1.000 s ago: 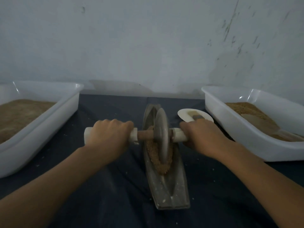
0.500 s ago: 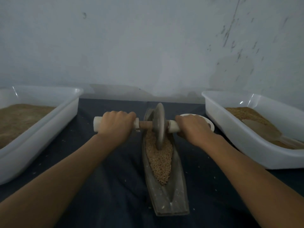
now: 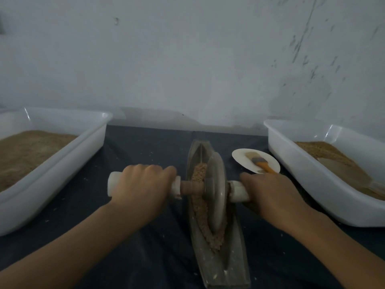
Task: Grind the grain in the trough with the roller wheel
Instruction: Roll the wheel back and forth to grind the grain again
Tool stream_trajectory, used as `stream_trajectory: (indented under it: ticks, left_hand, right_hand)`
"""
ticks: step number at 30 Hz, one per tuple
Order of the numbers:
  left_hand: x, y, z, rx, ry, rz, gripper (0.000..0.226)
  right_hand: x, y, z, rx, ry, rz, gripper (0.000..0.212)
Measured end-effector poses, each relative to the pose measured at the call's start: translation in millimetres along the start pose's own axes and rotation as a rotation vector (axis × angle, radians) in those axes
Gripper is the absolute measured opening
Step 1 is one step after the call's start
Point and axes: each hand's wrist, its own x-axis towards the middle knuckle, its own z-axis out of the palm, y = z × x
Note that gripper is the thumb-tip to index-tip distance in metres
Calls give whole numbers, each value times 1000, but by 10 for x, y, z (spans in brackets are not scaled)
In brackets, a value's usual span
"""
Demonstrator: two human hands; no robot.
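– Where is your roller wheel [image 3: 215,191]?
– It stands in the trough [image 3: 233,265], on the grain [image 3: 200,207].
– And your hands?
– Your left hand [image 3: 141,188] wraps its handle. Your right hand [image 3: 270,195] seems wrapped too.

a grey roller wheel [image 3: 215,192] on a brown axle with white handle ends sits in a grey trough [image 3: 220,265] of tan grain [image 3: 201,207]; dark blue cloth [image 3: 133,253], two white tubs [image 3: 62,163] of brown grain, white plate [image 3: 241,159], orange-handled brush [image 3: 263,166], pale grey wall [image 3: 187,59]
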Motion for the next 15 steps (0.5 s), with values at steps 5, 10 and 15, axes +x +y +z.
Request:
stream_trajectory:
  ticks: [5,10,15]
  left_hand:
    - [535,-53,239,-18,-17,-102,18]
    - [612,-70,176,-24,-55,-66,19]
    - [103,-26,-16,-32,-89,5,24]
  right_hand:
    - [613,109,272,-37,30,116,26]
    - [633,188,262,-22,50,31,25]
    - [2,132,-16,44,-33,-92,23]
